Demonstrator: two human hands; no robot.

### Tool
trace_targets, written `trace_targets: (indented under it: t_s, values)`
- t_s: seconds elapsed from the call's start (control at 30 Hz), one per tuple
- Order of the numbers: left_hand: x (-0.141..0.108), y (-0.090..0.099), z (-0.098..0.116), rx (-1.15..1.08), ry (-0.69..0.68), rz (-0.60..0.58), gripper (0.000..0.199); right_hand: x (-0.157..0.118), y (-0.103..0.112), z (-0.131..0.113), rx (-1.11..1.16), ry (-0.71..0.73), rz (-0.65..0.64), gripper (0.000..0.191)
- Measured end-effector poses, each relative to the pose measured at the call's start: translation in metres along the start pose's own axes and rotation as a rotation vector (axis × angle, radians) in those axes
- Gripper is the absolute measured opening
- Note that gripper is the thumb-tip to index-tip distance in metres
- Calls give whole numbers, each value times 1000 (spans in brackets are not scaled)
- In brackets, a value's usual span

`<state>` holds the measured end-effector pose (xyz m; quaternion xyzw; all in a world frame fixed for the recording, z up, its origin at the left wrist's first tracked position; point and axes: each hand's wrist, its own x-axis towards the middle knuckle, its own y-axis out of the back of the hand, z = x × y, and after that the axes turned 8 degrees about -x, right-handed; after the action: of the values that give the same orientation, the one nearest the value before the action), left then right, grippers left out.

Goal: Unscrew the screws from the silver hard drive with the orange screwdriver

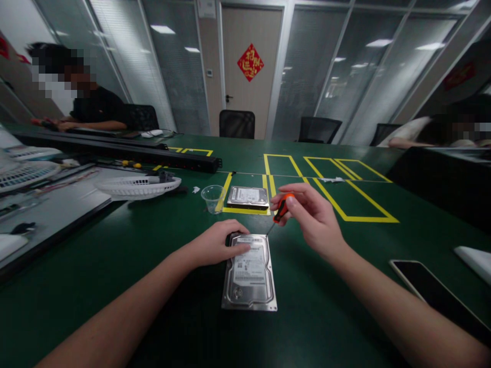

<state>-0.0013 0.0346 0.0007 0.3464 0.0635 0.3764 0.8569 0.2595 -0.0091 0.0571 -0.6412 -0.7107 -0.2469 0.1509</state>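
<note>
A silver hard drive (249, 278) lies label up on the green table, its long side pointing away from me. My left hand (220, 243) grips it at the far left corner, thumb across the label and fingers over the far edge. In my right hand (312, 214) is an orange and black screwdriver (283, 207), held between thumb and fingers and tilted. Its tip meets the drive's far right corner; any screw there is too small to make out. Just beyond sits a second hard drive (248, 196) inside a yellow tape outline.
A clear plastic cup (213, 198) stands left of the second drive. White fan grilles (136, 187) and a long black bar (184, 159) lie to the left. A phone (437, 291) rests at the right. People sit at the far left and far right.
</note>
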Motion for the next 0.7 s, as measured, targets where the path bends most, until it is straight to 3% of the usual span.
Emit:
trace_targets:
  t_s: [0.3, 0.5, 0.7]
  values:
    - [0, 0, -1, 7, 16, 0, 32, 0, 0, -4, -21, -8, 12, 16]
    - [0, 0, 1, 10, 16, -5, 31, 0, -3, -4, -21, -22, 37, 27]
    - [0, 1, 2, 8, 14, -5, 32, -1, -1, -2, -12, -14, -2, 21]
